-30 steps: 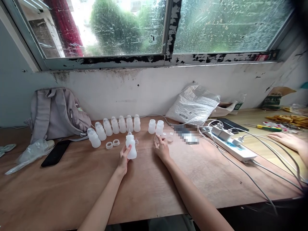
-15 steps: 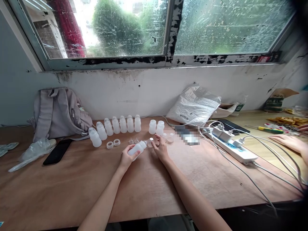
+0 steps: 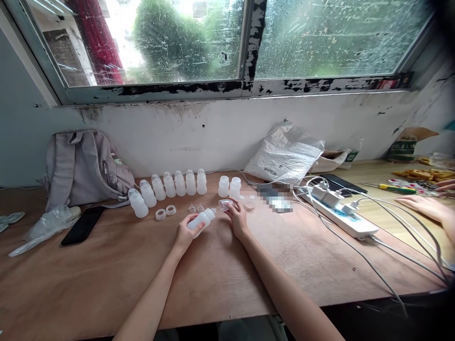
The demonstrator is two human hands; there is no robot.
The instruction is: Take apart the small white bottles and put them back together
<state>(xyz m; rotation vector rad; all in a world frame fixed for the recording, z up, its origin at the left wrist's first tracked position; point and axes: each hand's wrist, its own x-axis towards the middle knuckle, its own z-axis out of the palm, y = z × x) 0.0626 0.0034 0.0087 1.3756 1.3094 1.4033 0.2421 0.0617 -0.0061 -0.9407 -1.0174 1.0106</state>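
Note:
My left hand [image 3: 186, 233] is wrapped round a frosted baby bottle [image 3: 201, 221], tilted with its nipple end up to the right. Just right of that end, my right hand [image 3: 237, 218] pinches a clear bottle cap [image 3: 224, 204], its open side turned toward the bottle. Cap and bottle are apart. Behind my left hand lie two bottle nipples [image 3: 195, 208] and two ring collars [image 3: 166, 211]. Several capped bottles [image 3: 179, 183] stand in a curved row at the back left. Two bottles without tops [image 3: 229, 186] stand behind my right hand, with clear caps [image 3: 250, 202] beside it.
A grey backpack [image 3: 83, 166], a plastic bag [image 3: 53, 225] and a black phone [image 3: 82, 225] are at the left. At the right lie a white power strip [image 3: 341, 215] with looping cables and a silver bag [image 3: 284, 154]. Another person's hand [image 3: 423, 206] rests at the far right.
My right hand has picked up the clear cap from the table and turned it on its side toward the bottle. My left hand keeps the bottle in nearly the same place.

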